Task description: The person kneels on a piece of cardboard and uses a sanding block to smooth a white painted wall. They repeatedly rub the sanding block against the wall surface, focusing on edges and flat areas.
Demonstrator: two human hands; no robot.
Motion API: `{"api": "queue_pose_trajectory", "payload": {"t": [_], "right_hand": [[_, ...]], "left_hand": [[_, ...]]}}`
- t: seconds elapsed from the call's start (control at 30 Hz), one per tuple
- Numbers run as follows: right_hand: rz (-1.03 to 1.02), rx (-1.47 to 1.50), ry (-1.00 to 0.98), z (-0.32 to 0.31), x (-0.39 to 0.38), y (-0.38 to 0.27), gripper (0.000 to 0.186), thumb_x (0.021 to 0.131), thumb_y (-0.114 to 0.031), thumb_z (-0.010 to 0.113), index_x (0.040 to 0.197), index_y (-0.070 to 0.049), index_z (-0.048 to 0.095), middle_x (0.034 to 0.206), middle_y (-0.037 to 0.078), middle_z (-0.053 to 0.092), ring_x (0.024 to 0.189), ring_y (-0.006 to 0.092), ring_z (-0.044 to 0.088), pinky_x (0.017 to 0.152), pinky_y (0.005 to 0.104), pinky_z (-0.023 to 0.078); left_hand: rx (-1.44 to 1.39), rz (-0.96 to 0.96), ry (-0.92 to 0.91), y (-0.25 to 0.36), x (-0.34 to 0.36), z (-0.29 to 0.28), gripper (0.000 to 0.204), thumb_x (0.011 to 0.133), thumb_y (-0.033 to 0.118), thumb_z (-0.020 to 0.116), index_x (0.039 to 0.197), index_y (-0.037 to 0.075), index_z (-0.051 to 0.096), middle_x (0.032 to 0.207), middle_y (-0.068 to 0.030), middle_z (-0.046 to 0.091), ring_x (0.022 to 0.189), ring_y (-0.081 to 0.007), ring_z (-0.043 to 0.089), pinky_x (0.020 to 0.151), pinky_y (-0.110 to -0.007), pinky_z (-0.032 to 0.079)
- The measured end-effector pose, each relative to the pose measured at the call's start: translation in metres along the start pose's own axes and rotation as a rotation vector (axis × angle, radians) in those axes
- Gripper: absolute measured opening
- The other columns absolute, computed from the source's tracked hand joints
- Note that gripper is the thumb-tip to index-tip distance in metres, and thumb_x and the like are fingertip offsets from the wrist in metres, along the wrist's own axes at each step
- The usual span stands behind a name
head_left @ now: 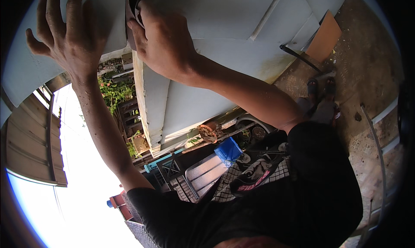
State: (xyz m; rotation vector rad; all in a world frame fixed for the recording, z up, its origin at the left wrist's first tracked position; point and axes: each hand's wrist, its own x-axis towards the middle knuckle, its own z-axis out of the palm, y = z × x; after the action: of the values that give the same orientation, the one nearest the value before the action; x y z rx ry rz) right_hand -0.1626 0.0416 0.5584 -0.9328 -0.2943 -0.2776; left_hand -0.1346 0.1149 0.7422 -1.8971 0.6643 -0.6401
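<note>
At the upper left, my left hand (73, 36) is raised against a pale grey wall surface (114, 10), its fingers spread. Nothing shows in its grasp. Beside it, my right hand (166, 42) is closed at the wall's corner edge, pinching a thin brown sheet (130, 25) that looks like sandpaper. The sheet bends around a dark gap near the top rim, and the fingers cover part of it. My forearms reach up from black sleeves.
A brown board (324, 36) leans by the wall at right, near a black bar (300, 58). Sandalled feet (320, 88) stand on dirt ground. A blue container (228, 151) and a plant pot (207, 133) lie beyond my arms. A curved pipe (374, 135) stands at far right.
</note>
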Motion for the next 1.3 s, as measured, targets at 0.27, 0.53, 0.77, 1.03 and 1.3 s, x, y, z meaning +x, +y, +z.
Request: {"api": "queue_pose_trajectory", "payload": {"t": [0.27, 0.53, 0.77, 1.03, 1.3], "right_hand": [[-0.005, 0.021, 0.037, -0.015, 0.028, -0.009, 0.014, 0.090, -0.004, 0.070, 0.091, 0.002, 0.058, 0.068, 0.017, 0.061, 0.058, 0.0360, 0.067, 0.054, 0.0443, 0.051], [0.057, -0.072, -0.061, -0.033, 0.057, 0.002, 0.018, 0.095, -0.010, 0.066, 0.090, 0.006, 0.060, 0.064, 0.021, 0.065, 0.058, 0.0379, 0.069, 0.058, 0.0477, 0.056], [0.169, -0.407, -0.404, -0.045, 0.074, -0.021, 0.034, 0.100, -0.025, 0.063, 0.089, 0.008, 0.064, 0.064, 0.025, 0.067, 0.060, 0.0402, 0.071, 0.052, 0.0497, 0.057], [0.111, -0.428, -0.290, -0.031, 0.067, -0.018, 0.041, 0.098, -0.027, 0.066, 0.076, 0.008, 0.067, 0.068, 0.030, 0.067, 0.072, 0.0489, 0.070, 0.073, 0.0550, 0.057], [-0.236, -0.565, -0.088, -0.008, 0.009, -0.013, 0.043, 0.097, -0.027, 0.069, 0.068, 0.003, 0.060, 0.064, 0.019, 0.064, 0.060, 0.0385, 0.064, 0.065, 0.0509, 0.051]], "left_hand": [[0.005, -0.017, 0.037, -0.005, 0.000, -0.002, 0.043, 0.094, 0.032, 0.068, 0.136, 0.034, 0.069, 0.150, -0.0015, 0.058, 0.137, -0.0212, 0.051, 0.112, -0.060, 0.020], [0.050, -0.043, -0.017, 0.001, -0.009, -0.008, 0.044, 0.093, 0.032, 0.069, 0.137, 0.035, 0.068, 0.154, 0.0024, 0.054, 0.139, -0.0214, 0.049, 0.114, -0.064, 0.019], [0.297, 0.065, 0.021, -0.004, -0.003, -0.004, 0.053, 0.086, 0.005, 0.062, 0.135, 0.024, 0.067, 0.161, -0.0044, 0.046, 0.150, -0.0263, 0.039, 0.127, -0.056, 0.014], [0.146, -0.149, -0.097, 0.024, 0.001, -0.029, 0.056, 0.085, 0.004, 0.063, 0.137, 0.024, 0.065, 0.164, -0.0047, 0.043, 0.151, -0.0267, 0.037, 0.129, -0.056, 0.010], [-0.012, -0.190, -0.047, 0.028, 0.014, -0.033, 0.050, 0.087, 0.011, 0.062, 0.135, 0.024, 0.066, 0.165, 0.0004, 0.041, 0.153, -0.0230, 0.037, 0.128, -0.058, 0.006]]}}
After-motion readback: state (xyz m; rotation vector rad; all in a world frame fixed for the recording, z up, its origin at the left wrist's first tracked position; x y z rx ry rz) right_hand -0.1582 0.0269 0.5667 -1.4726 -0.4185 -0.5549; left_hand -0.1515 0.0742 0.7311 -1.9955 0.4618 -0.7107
